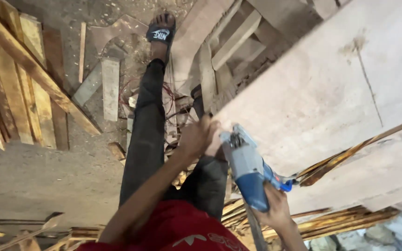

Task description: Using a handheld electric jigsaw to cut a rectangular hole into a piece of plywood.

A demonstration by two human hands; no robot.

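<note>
right hand (274, 210) clenched around the rear handle of a blue power tool (246, 167); left hand (196, 137) grips its front, against a plywood sheet (322, 88).

Shirt (182, 232): red, with a pale printed emblem
Trousers (147, 135): dark, long, close-fitting
Sandal (160, 32): black slide, white marking on the strap
Forearms: bare, no sleeves

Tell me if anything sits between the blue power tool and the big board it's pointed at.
Nothing visible does. The blue power tool, gripped by the right hand, has its nose right at the board edge, where the left hand rests beside it.
</note>
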